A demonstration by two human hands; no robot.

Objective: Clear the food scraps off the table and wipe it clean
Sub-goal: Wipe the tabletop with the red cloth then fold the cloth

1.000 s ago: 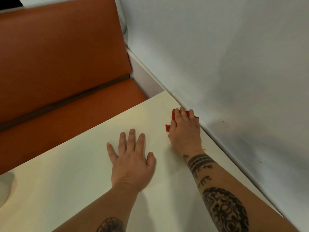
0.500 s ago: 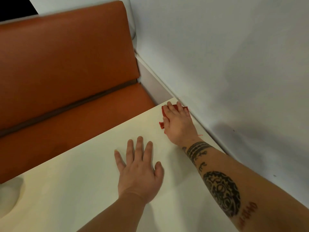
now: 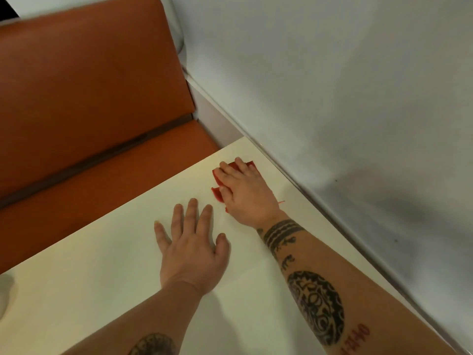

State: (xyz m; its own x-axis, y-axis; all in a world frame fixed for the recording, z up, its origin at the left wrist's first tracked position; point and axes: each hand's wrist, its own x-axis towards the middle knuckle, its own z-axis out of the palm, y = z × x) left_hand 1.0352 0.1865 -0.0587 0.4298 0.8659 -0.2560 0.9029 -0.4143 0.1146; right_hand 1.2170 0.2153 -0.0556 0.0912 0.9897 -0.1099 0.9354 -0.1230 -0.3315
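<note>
A cream table (image 3: 102, 290) fills the lower half of the head view. My right hand (image 3: 245, 193) lies flat on a red cloth (image 3: 217, 193) near the table's far corner, by the wall, fingers straight and pressing down on it. Only the cloth's edges show around the fingers. My left hand (image 3: 190, 249) rests palm down on the bare tabletop, fingers spread, a little nearer me and to the left of the cloth. No food scraps show on the visible surface.
An orange padded bench (image 3: 89, 111) stands beyond the table's far edge. A pale grey wall (image 3: 345, 98) runs along the table's right side. A blurred white object (image 3: 5, 295) sits at the left edge of view.
My right hand has slid the red cloth leftward along the far edge, away from the wall. My left hand has stayed flat on the table.
</note>
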